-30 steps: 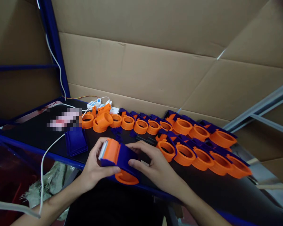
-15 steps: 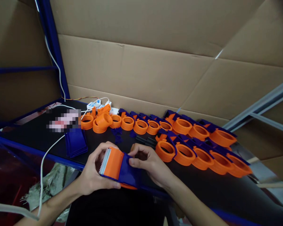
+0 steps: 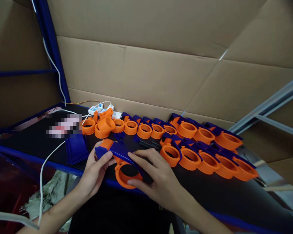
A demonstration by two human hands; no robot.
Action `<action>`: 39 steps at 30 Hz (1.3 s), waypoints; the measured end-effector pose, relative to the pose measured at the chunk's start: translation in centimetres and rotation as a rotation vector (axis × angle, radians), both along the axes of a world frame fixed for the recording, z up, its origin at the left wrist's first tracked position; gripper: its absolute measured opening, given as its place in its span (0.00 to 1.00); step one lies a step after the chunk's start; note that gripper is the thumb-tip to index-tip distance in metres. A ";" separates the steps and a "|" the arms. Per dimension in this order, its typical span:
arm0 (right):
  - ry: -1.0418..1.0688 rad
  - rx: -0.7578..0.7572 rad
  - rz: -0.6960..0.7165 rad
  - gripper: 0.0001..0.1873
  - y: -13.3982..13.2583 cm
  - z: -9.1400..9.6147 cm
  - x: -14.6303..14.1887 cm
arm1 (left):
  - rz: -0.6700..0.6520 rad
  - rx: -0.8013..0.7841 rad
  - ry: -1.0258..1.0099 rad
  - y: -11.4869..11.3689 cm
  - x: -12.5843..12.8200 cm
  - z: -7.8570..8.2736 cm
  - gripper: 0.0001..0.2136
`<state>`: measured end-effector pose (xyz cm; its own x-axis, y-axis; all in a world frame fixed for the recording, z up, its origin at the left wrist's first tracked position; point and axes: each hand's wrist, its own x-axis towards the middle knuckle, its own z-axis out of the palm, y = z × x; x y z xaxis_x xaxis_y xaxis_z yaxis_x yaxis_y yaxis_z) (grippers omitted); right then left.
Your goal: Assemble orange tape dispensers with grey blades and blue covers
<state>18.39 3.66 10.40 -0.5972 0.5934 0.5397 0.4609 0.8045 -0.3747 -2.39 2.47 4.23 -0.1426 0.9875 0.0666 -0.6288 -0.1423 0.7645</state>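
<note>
Between my hands is a tape dispenser [image 3: 120, 150] with a blue plastic cover strip and an orange ring body. My left hand [image 3: 97, 165] is closed round its head end, thumb pressed on the blue side. My right hand [image 3: 153, 170] grips the ring end, with fingers on the blue strip and the thumb at the orange ring's rim. The ring's opening faces up towards me. The toothed metal edge is hidden from this angle. Just beyond my right hand lie black rods [image 3: 148, 144] and small blue pieces [image 3: 119, 136].
Several similar dispensers [image 3: 190, 158] stand in two rows at the right on the black tabletop [image 3: 26, 138]. Loose orange rings [image 3: 102, 130] are heaped at the back left, near a white power strip [image 3: 95, 110]. A stack of blue sheets [image 3: 76, 149] and a white cable [image 3: 42, 175] lie left.
The dispenser has been turned so that its ring opening shows and its toothed metal edge no longer does. My right hand has shifted its grip to span strip and ring.
</note>
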 end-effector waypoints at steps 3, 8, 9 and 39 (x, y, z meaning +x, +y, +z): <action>-0.011 0.059 -0.045 0.19 0.1 0.6 0.7 | -0.085 0.004 -0.008 0.2 0.3 -0.2 0.18; 0.016 0.084 -0.314 0.12 6.2 3.6 4.5 | -0.230 0.093 0.040 0.7 0.4 -0.3 0.22; -0.003 0.113 -0.419 0.14 8.2 4.2 5.7 | -0.247 0.075 0.056 0.9 0.3 -0.4 0.22; -0.504 0.154 -0.306 0.17 15.4 3.3 -1.3 | -0.510 0.122 0.479 2.5 -0.4 -2.2 0.15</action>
<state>17.11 19.10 13.68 -0.6159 0.7161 0.3283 0.7703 0.6349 0.0601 -2.79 4.95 2.05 0.4079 0.9050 0.1208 -0.2384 -0.0222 0.9709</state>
